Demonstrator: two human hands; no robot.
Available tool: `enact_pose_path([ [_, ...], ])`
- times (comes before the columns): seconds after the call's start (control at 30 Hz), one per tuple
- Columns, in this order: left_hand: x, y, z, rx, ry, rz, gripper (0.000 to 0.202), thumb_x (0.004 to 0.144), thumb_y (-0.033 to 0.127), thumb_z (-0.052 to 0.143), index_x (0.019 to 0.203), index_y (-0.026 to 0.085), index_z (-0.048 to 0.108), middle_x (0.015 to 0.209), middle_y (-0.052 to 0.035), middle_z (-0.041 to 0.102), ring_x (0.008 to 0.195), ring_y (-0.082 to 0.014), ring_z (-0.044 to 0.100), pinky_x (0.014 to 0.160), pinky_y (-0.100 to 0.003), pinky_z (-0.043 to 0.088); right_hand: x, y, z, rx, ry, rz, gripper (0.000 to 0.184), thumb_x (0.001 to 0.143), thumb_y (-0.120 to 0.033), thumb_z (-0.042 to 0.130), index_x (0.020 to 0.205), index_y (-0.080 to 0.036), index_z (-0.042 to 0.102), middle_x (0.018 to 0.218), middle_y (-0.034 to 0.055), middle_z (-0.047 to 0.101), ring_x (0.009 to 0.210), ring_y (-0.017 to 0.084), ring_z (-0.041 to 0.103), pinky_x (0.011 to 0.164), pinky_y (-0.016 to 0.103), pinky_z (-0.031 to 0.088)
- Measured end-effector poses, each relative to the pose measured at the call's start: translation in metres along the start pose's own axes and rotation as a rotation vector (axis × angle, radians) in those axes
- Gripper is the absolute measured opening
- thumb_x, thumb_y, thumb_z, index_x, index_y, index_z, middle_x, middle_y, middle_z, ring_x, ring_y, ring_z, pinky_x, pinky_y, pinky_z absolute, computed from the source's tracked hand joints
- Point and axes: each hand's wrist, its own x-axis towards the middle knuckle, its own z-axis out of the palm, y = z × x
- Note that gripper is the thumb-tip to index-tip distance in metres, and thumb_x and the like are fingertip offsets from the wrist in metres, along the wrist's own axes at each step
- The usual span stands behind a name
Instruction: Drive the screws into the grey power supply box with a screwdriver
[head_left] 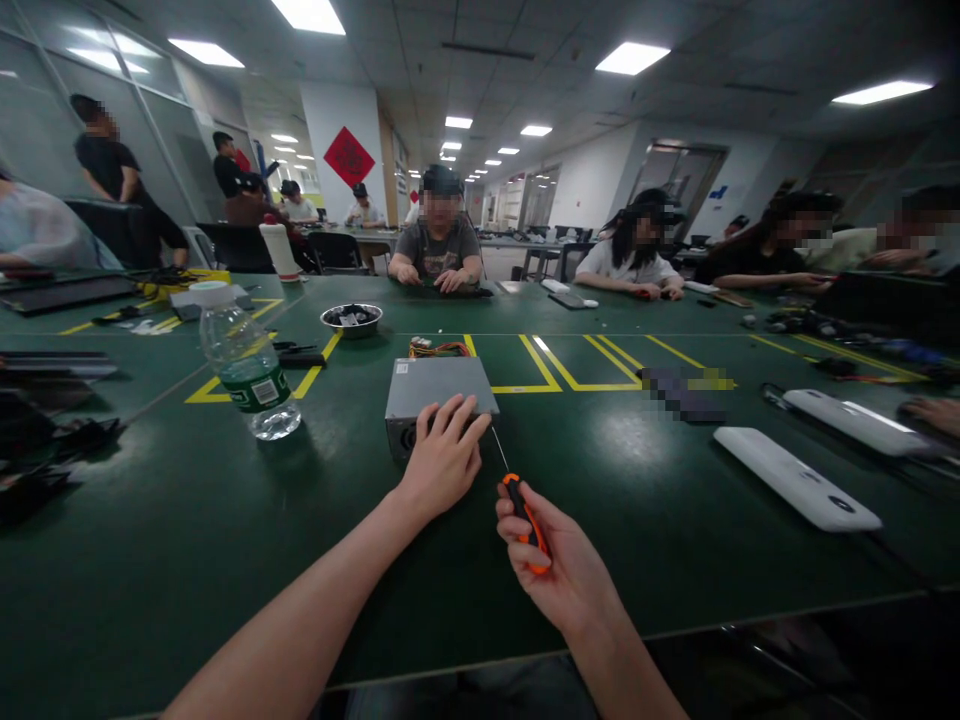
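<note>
A grey metal box [436,388] with coloured wires at its back lies on the dark green table [225,540] in front of me. My left hand [442,455] rests on the box's near edge, fingers spread over its top. My right hand [559,565] is closed around the orange and black handle of a screwdriver [517,500]. The thin shaft points up and left, with its tip at the near right corner of the box.
A clear water bottle [247,368] stands to the left of the box. A metal bowl [351,319] sits behind it. Two white flat devices [795,478] lie to the right. Several people sit at the far side of the table, and yellow lines mark its surface.
</note>
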Motion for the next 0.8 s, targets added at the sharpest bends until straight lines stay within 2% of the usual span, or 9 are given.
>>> enact_pose_path([
  [0.1,-0.0016,-0.0012,-0.0018,0.029,-0.014,0.038,0.033,0.080,0.017,0.046,0.111,0.022,0.054,0.136,-0.0095,0.041,0.127,-0.0277,0.032,0.101,-0.049,0.024,-0.0022,-0.0019,0.0020,0.056,0.015,-0.028,0.013,0.088,-0.010,0.038,0.084,-0.007,0.050,0.069,0.0035,0.049,0.043,0.001,0.042,0.026,0.006,0.022],
  [0.23,-0.0032,-0.0032,-0.0055,0.063,-0.039,0.094,0.031,0.079,0.017,0.048,0.109,0.022,0.056,0.139,-0.0115,0.036,0.128,-0.0300,0.029,0.100,-0.050,0.024,-0.0030,-0.0026,0.0016,0.134,0.006,0.035,0.018,0.091,-0.017,0.036,0.092,-0.005,0.049,0.067,0.0014,0.048,0.043,0.001,0.043,0.029,0.006,0.028],
  [0.37,-0.0039,-0.0042,-0.0079,0.081,-0.037,0.122,0.034,0.079,0.017,0.049,0.112,0.023,0.056,0.140,-0.0119,0.034,0.128,-0.0311,0.029,0.100,-0.051,0.025,-0.0014,-0.0005,0.0003,0.043,0.017,0.061,0.020,0.091,-0.020,0.038,0.098,-0.006,0.050,0.063,-0.0005,0.049,0.045,0.003,0.047,0.031,0.008,0.033],
  [0.6,-0.0056,-0.0057,-0.0075,0.112,-0.021,0.147,0.040,0.079,0.018,0.050,0.119,0.027,0.053,0.140,-0.0086,0.036,0.127,-0.0306,0.031,0.100,-0.051,0.027,0.0002,0.0018,0.0061,0.097,-0.014,0.058,0.017,0.091,-0.019,0.036,0.085,-0.010,0.049,0.064,0.0001,0.047,0.042,0.002,0.041,0.027,0.007,0.022],
  [0.8,-0.0054,-0.0059,-0.0085,0.157,-0.039,0.162,0.041,0.081,0.019,0.048,0.121,0.025,0.051,0.139,-0.0093,0.036,0.127,-0.0308,0.031,0.100,-0.051,0.027,0.0012,0.0018,0.0049,0.138,-0.045,0.116,0.022,0.092,-0.024,0.035,0.095,-0.007,0.050,0.058,-0.0042,0.040,0.040,0.002,0.039,0.030,0.008,0.029],
])
